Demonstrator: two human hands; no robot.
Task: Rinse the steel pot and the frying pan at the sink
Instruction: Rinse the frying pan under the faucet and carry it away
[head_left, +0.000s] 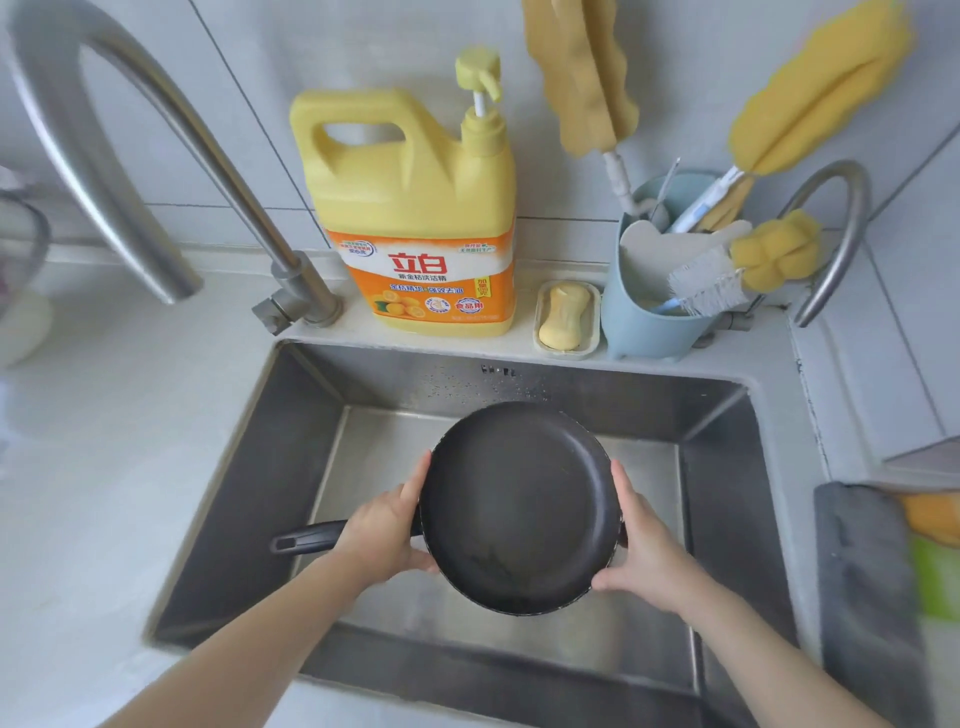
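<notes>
While the tall faucet (156, 156) arches over from the back left, a yellow detergent jug (415, 208), a soap dish (567, 319) and a blue caddy (649, 312) of sponge brushes line the ledge behind the sink (249, 493). Black and matte, the frying pan (519, 509) hangs over the basin, tilted toward the viewer, handle pointing left. The left hand (384, 530) and right hand (644, 556) each curl round its rim. A grey cloth (862, 587) lies on the pale desk (104, 467) at right.
</notes>
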